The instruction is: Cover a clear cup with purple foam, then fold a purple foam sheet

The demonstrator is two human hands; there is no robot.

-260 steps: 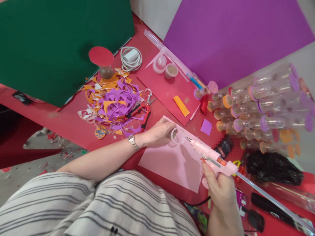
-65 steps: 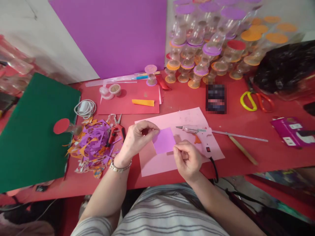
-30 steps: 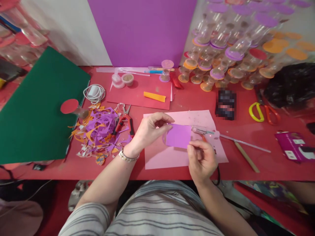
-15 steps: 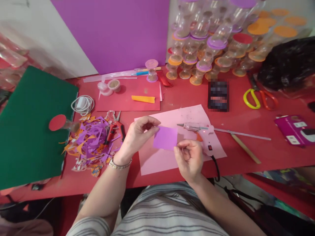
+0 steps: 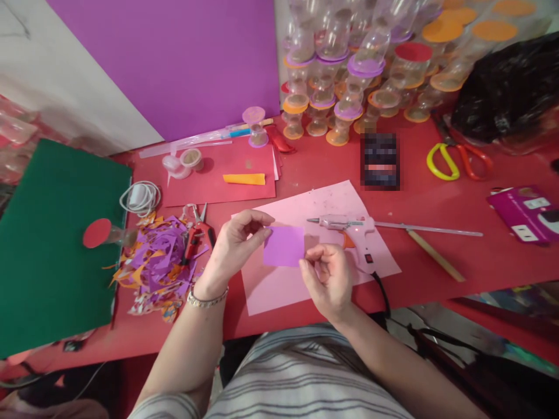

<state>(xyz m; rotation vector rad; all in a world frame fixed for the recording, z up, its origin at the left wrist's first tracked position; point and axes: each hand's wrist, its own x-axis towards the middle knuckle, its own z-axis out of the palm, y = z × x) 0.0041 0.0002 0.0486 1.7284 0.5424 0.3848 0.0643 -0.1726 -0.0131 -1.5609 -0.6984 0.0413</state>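
Observation:
Between my two hands is a small purple paper square [image 5: 283, 247], held above a larger pink sheet [image 5: 279, 290]. My left hand [image 5: 242, 241] pinches its upper left corner between thumb and fingers. The lower right corner is pinched by my right hand [image 5: 328, 276]. Just beyond my right hand, a pink glue gun [image 5: 360, 233] lies on the sheet with its nozzle to the left and a clear glue stick [image 5: 430, 228] coming out of its back. To the left of my left hand, red-handled snips [image 5: 198, 235] rest by a heap of purple and orange paper scraps [image 5: 159, 256].
Stacked clear plastic cup shapes [image 5: 336, 81] with coloured discs stand at the back right. Scissors [image 5: 443, 162], a purple box [image 5: 526, 214] and a wooden stick [image 5: 437, 256] lie to the right. A green board [image 5: 56, 244] leans at the left, near a coiled white cable [image 5: 140, 198].
The view has shifted slightly, so most things on the table sit further left. Both hands keep the same pinch on the purple paper square.

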